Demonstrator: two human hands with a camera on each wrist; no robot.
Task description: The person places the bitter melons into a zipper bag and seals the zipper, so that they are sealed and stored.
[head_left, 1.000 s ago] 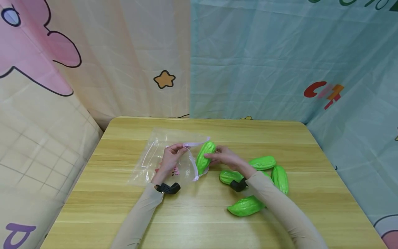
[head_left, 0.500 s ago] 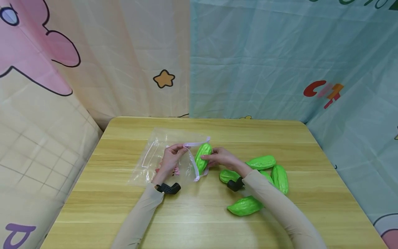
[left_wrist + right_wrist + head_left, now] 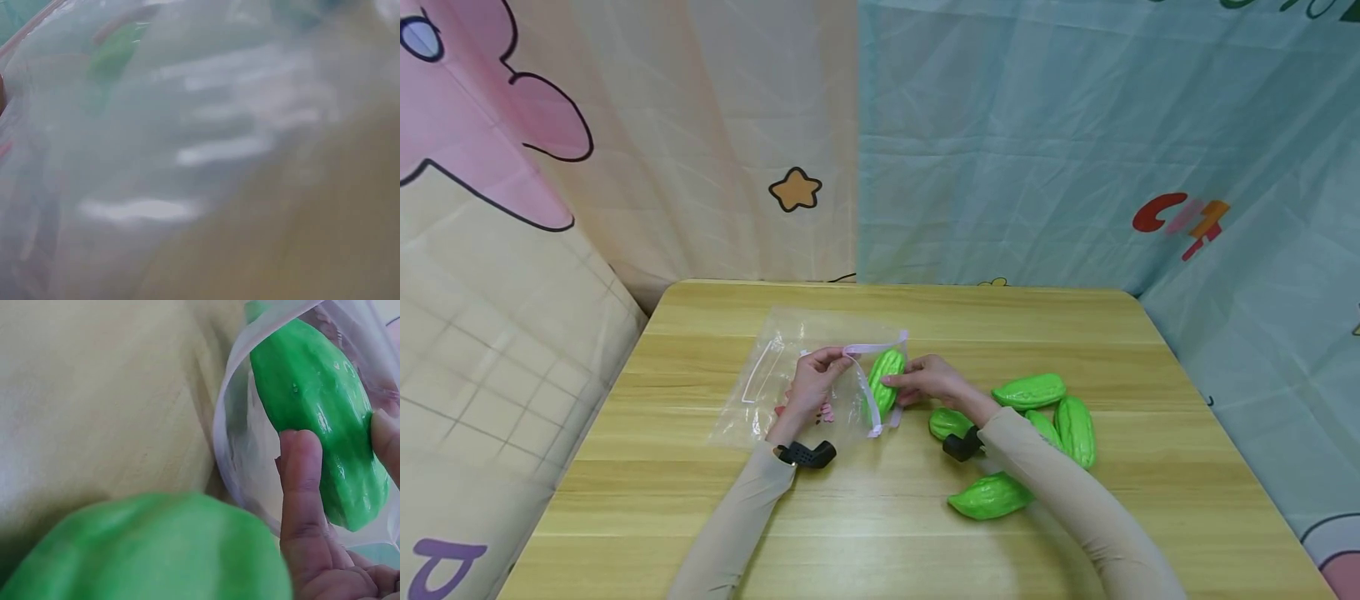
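Note:
A clear plastic bag (image 3: 752, 408) with a lilac edge at its mouth lies on the table. My left hand (image 3: 810, 387) pinches that edge and holds the mouth apart. In the right wrist view, a ridged green bitter melon (image 3: 312, 381) sits partly inside the mouth, gripped between the thumb and fingers of my right hand (image 3: 306, 531). The head view shows the same melon (image 3: 886, 371) tilted at the opening, with my right hand (image 3: 934, 379) on its right side. Blurred plastic fills the left wrist view, where a green patch (image 3: 115, 53) shows through.
Several more bitter melons lie to the right: one at the back (image 3: 1030, 391), one at far right (image 3: 1077, 429), one in front (image 3: 991, 497). Another (image 3: 949, 423) is close below my right wrist. Printed curtains (image 3: 1000, 167) stand behind the wooden table (image 3: 820, 533).
My right hand has moved slightly left and down, carrying the bitter melon further into the bag's mouth. My left hand has stayed in place on the edge.

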